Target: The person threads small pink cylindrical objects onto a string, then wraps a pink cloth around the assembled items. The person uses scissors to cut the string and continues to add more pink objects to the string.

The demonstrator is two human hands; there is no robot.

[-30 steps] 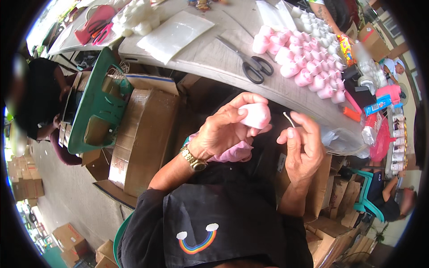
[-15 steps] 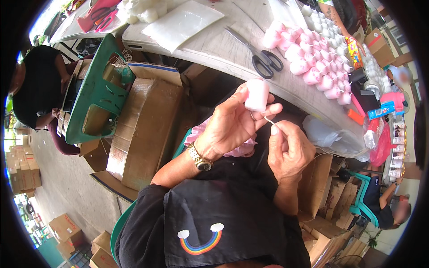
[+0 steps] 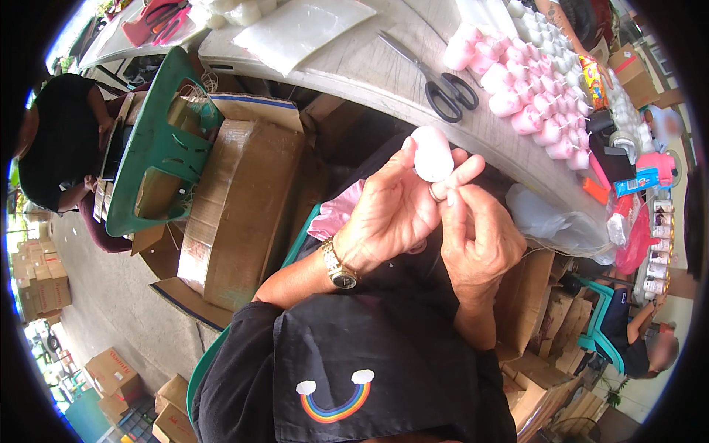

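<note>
A pale pink candle is held up by my left hand, between the thumb and the fingers, its whitish flat end tilted toward me. My left wrist wears a gold watch, and a ring is on one finger. Close below the candle, my right hand is closed in a pinch against the left fingers. A white wick showed in that pinch a moment earlier; the fingertips now mostly hide it. Black-handled scissors lie partly spread on the table, beyond my hands.
Rows of pink candles and white candles cover the right of the table. Clear plastic sheets lie left of the scissors. A cardboard box and green chair stand to my left. Other people are nearby.
My left hand has tipped the candle so that its flat end faces me more. My right hand has come up and left, closer to the candle, and less wick shows.
</note>
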